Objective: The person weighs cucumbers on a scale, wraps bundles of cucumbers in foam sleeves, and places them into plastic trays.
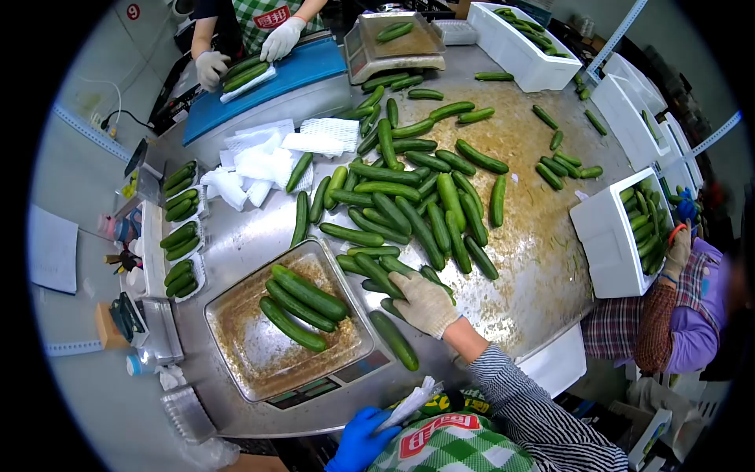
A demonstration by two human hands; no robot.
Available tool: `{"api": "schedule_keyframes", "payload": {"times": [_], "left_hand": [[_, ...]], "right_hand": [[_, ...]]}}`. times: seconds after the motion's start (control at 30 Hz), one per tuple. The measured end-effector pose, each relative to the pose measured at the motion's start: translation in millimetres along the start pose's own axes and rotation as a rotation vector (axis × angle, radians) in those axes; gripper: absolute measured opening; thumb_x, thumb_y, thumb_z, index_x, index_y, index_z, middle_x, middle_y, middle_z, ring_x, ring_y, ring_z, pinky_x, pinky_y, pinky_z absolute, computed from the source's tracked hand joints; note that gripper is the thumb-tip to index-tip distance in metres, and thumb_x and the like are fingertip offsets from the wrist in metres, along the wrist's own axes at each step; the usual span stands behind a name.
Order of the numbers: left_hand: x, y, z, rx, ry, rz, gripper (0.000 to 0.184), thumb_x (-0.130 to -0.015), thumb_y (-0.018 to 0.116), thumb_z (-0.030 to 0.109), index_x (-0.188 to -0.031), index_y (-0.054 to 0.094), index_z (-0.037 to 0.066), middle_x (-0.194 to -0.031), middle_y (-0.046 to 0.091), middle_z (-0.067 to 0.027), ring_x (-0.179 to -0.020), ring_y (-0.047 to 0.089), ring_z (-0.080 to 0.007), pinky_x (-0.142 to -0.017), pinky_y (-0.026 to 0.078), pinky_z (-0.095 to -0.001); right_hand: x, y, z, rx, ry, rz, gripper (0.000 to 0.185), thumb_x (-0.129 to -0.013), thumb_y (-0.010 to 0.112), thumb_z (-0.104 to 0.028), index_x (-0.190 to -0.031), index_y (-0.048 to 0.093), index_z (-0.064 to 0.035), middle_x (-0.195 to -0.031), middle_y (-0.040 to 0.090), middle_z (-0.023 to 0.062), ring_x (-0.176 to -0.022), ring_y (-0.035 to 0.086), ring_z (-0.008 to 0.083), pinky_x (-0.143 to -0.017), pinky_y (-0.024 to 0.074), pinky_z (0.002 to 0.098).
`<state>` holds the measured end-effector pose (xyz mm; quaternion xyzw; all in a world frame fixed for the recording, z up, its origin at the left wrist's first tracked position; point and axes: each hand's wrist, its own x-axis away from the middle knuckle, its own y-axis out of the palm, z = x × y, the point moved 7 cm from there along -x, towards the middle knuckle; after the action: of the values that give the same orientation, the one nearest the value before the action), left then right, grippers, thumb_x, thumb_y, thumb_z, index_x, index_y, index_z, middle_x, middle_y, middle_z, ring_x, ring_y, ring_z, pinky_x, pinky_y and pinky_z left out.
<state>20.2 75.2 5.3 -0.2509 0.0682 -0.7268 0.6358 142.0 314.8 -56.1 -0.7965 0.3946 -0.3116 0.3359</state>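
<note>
My right hand (425, 304), in a beige knit glove, reaches into the cucumber pile, its fingers closed over a cucumber (377, 273) at the near edge. Part of that cucumber is hidden beneath the hand. Another cucumber (395, 341) lies just below, beside the scale. At the bottom, close to my apron, my left hand (359, 442) wears a blue glove and grips a bunched white foam net sleeve (407, 405). Left of my right hand, a metal tray (228, 346) rests on a scale (338, 381), with three cucumbers (308, 293) in it.
White foam nets (263, 161) lie behind the tray, and packed cucumber trays (182, 240) line the left edge. Across the table a co-worker's gloved hands (281, 41) handle cucumbers on a blue board (212, 118). A foam box (602, 236) and another person (688, 315) are at right.
</note>
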Motion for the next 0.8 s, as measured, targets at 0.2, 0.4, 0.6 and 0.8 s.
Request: {"api": "schedule_keyframes", "payload": {"times": [0.2, 0.4, 0.6, 0.8], "left_hand": [[-12, -6, 16, -0.041, -0.026, -0.037, 0.031, -0.081, 0.077, 0.012, -0.108, 0.069, 0.0, -0.099, 0.066, -0.0165, -0.088, 0.063, -0.0362, -0.079, 0.052, -0.039], [-11, 10, -6, -0.021, -0.09, -0.111, 0.037, -0.084, 0.076, 0.022, -0.117, 0.069, 0.007, -0.098, 0.064, -0.0142, -0.09, 0.063, -0.0336, -0.081, 0.052, -0.0381], [-5, 8, -10, -0.007, -0.075, -0.077, 0.037, -0.084, 0.076, 0.023, -0.117, 0.069, 0.007, -0.099, 0.064, -0.0146, -0.09, 0.063, -0.0334, -0.079, 0.052, -0.0388], [6, -4, -14, 0.0, -0.117, -0.034, 0.037, -0.084, 0.076, 0.023, -0.117, 0.069, 0.006, -0.098, 0.063, -0.0144, -0.089, 0.063, -0.0338, -0.079, 0.052, -0.0383]], "right_hand": [[-12, 2, 22, -0.824, 0.144, -0.125, 0.057, -0.088, 0.062, -0.027, -0.136, 0.051, 0.0022, -0.128, 0.062, 0.0223, -0.112, 0.063, 0.0285, -0.097, 0.0482, 0.036], [-21, -8, -37, -0.913, -0.128, -0.016, 0.053, -0.087, 0.067, -0.013, -0.137, 0.052, -0.001, -0.125, 0.06, 0.0143, -0.107, 0.061, 0.021, -0.093, 0.0488, 0.0324], [-36, -14, -125, -0.084, -0.536, 0.123, 0.041, -0.081, 0.072, -0.024, -0.118, 0.064, -0.0098, -0.115, 0.059, 0.0215, -0.096, 0.061, 0.0382, -0.084, 0.0501, 0.0457], [-17, 2, -144, 0.328, -0.518, 0.042, 0.061, -0.074, 0.075, -0.024, -0.13, 0.056, -0.01, -0.134, 0.049, 0.023, -0.108, 0.057, 0.0372, -0.089, 0.0478, 0.0479]]}}
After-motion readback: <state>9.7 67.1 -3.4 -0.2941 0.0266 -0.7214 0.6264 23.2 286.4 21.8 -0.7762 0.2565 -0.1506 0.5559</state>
